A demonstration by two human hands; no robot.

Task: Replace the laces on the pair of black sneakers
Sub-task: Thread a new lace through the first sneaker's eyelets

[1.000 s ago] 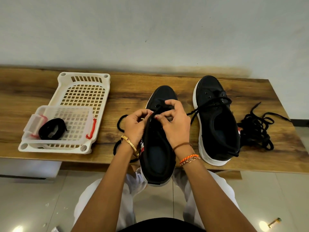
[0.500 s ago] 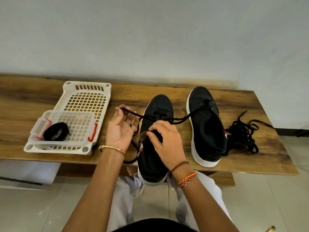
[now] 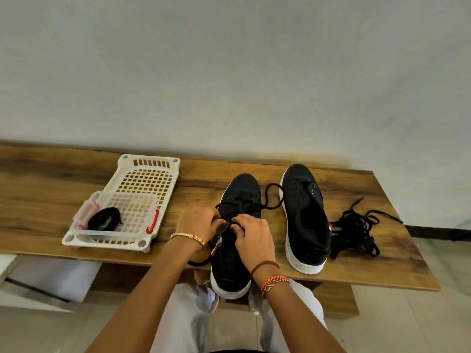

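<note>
step in hand: threading a lace [image 3: 265, 200] through the near sneaker [image 3: 235, 240]; only the toe-end eyelets look crossed so far, so this shoe seems early in its lacing.
left hand [image 3: 195, 224]: fingers curled in at the shoe's left eyelet row, pinching what looks like the lace end; the contact itself is hidden behind the knuckles.
right hand [image 3: 254, 238]: fingers bent over the tongue, thumb and forefinger pressed together at the same spot as the left, steadying the upper or gripping the lace, which one i cannot tell.
grip overall: both nearly closed, fingertip pinches rather than full fists.
near sneaker: lies toe away on the desk [image 3: 38, 200], heel overhanging the front edge above the lap.
far sneaker [image 3: 304, 220]: just right of the first, eyelets bare, no lace in it.
loose laces [image 3: 356, 230]: a tangled heap right of the far sneaker, probably the old ones.
spare lace [image 3: 104, 219]: coiled in a clear tub inside the white basket [image 3: 147, 179], left on the desk.
next move: likely push the tip through the next eyelet, draw the slack across, keep both sides even.
risk: the slack loop between the two shoes could snag on the far one.
</note>
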